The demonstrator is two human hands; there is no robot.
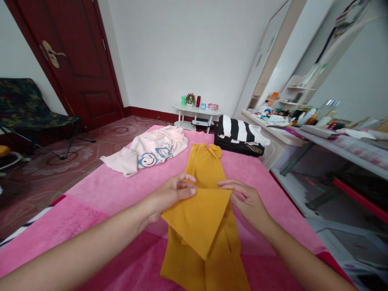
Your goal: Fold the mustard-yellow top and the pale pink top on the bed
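Note:
A mustard-yellow garment [209, 214] lies lengthwise on the pink bedspread [121, 198], its gathered end away from me; its exact kind is unclear. Part of the cloth is lifted and folded over into a pointed flap. My left hand [176, 192] pinches the flap's upper left edge between thumb and fingers. At the flap's upper right corner, the thumb and fingers of my right hand [247, 202] are closed on the cloth. Both hands are just above the middle of the garment.
A pale pink printed top [160, 145] lies at the far left of the bed. Folded black and striped clothes [239, 135] are stacked at the far right. Beyond stands a small white table [194, 109]. A cluttered dressing table [297, 133] is on the right, a folding chair [33, 109] on the left.

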